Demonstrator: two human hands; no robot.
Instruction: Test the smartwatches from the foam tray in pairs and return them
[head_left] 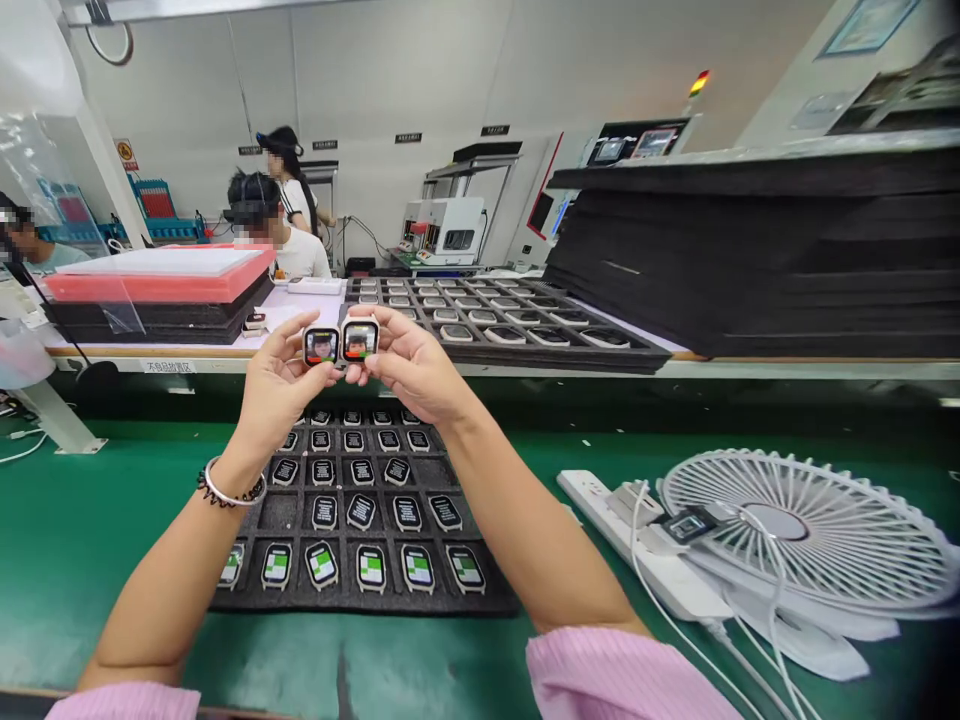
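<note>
My left hand (282, 372) holds a smartwatch case (322, 345) between thumb and fingers, its lit screen facing me. Right beside it, a second smartwatch case (361, 341) is pinched in my right hand (409, 362). Both screens show a picture with red and green at the bottom. Below them a black foam tray (281, 512) lies on the green bench, with rows of watch cases in its pockets. The front row, including one watch (370, 567), shows green and white blocks; watches farther back (324, 512) show lines of text. Two visible pockets hold no watch.
Another foam tray of watches (502, 335) sits on the raised shelf. Tall black foam stacks (750, 250) stand at right, and pink foam (157, 283) at left. A power strip (645, 545) with cables and a white fan (810, 530) lie on the bench. Co-workers are beyond.
</note>
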